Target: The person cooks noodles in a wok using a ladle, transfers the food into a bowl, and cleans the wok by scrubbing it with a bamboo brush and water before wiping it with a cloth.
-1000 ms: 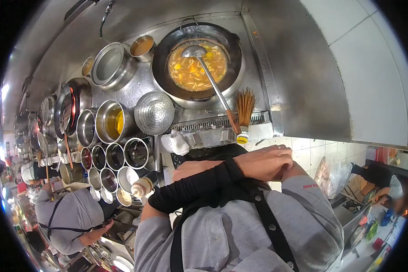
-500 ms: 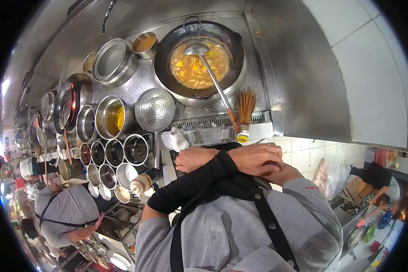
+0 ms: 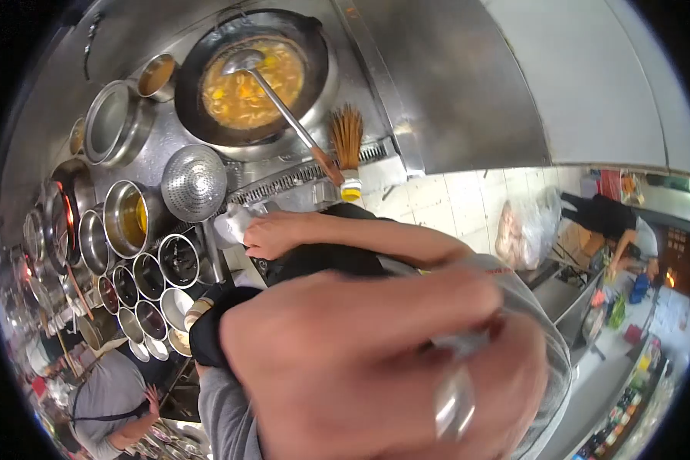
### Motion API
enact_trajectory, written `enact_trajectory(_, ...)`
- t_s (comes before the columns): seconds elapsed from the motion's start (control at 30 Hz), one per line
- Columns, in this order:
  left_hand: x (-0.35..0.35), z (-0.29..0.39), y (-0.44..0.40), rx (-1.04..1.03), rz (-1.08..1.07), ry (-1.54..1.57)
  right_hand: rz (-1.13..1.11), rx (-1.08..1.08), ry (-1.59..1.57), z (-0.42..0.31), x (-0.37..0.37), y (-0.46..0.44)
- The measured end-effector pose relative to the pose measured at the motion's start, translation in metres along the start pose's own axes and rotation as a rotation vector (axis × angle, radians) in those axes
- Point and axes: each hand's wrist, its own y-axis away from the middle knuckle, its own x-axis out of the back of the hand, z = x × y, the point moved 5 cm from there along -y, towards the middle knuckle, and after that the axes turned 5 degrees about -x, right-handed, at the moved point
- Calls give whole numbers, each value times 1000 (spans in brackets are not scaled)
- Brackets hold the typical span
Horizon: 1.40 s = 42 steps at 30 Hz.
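Note:
Close to the camera, my left hand (image 3: 383, 353) looms large and smeared by motion, its fingers bent; a ring (image 3: 454, 402) shows on it. A black sleeve covers that forearm. Farther off, my right hand (image 3: 277, 234) has curled fingers beside a white cloth (image 3: 238, 223) at the stove's front edge. It seems to touch the cloth; what its fingers hold, if anything, is hidden. Beyond is a wok (image 3: 195, 96) of yellow-orange soup with noodle-like strips (image 3: 249, 92). A wooden-handled ladle (image 3: 284, 111) rests across it, beside a bamboo brush (image 3: 347, 142).
A perforated strainer (image 3: 194, 184) lies left of the wok. Several seasoning pots (image 3: 179, 261) stand before it. Metal pots (image 3: 119, 123) and a cup of brown liquid (image 3: 159, 78) are at the back left. One person (image 3: 111, 399) works at lower left, another (image 3: 632, 238) at far right.
My arms were crossed and have come apart. My left hand has risen toward the camera, while my right hand is closer to the white cloth. The view has shifted, moving the stove leftward.

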Motion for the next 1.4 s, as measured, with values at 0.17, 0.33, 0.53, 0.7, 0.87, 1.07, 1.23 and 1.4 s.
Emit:
enact_trajectory(0.17, 11, 12, -1, 44, -15, 10, -18, -21, 7, -9, 16, 3)
enact_trajectory(0.33, 12, 11, 7, 79, 17, 14, -10, -15, -6, -14, 28, 1)
enact_trajectory(0.53, -9, 8, -1, -27, 164, 73, -100, -21, -16, -15, 20, -10)
enact_trajectory(0.7, 3, 5, 6, -97, 289, 88, -67, -41, -51, -22, 26, -9)
enact_trajectory(0.87, 59, -11, 73, 87, 490, 83, 151, -88, -92, -5, 62, 5)
enact_trajectory(1.07, -23, -69, 280, 1123, 195, -11, 572, -276, -212, 35, 119, 45)
enact_trajectory(1.23, -67, -60, 362, 1325, 373, 131, 695, -407, -138, 83, 120, 73)
enact_trajectory(1.4, -67, -77, 366, 1257, 172, -92, 810, -492, 313, 94, 107, 77)
